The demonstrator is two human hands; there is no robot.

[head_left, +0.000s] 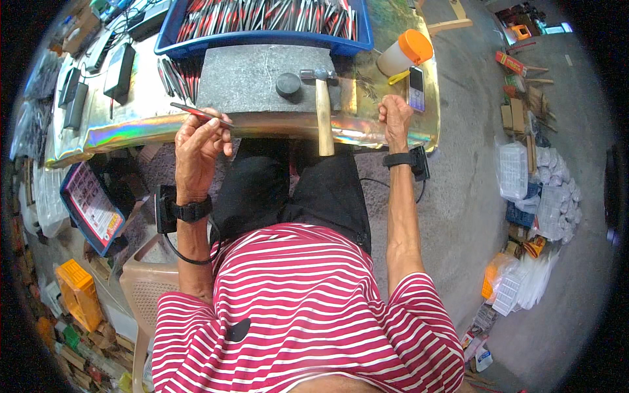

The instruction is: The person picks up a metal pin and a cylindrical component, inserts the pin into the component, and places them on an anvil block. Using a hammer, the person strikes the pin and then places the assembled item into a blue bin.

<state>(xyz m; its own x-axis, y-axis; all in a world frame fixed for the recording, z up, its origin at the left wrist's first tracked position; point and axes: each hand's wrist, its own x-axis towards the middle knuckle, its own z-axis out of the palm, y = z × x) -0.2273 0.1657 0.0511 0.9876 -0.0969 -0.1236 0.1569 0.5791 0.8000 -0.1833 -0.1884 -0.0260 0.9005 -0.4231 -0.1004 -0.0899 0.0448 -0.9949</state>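
My left hand (202,141) is raised at the table's near edge, its fingers closed on a slim red-and-black pointed piece (190,110); its exact kind is unclear. Farther right, my right hand (395,114) has its fingers curled in, and whatever they may hold is hidden. Between the hands, a hammer (323,111) with a wooden handle lies with its head on a grey slab (246,72), its handle reaching over the table edge. Beside the head sits a round black block (288,85). A bunch of similar slim pieces (180,78) lies left of the slab.
A blue tray (262,40) full of slim red, black and silver pieces stands behind the slab. An orange-lidded jar (396,57) and a phone (416,90) are at the right. Dark boxes (119,72) with cables occupy the left. An orange crate (80,295) stands on the floor.
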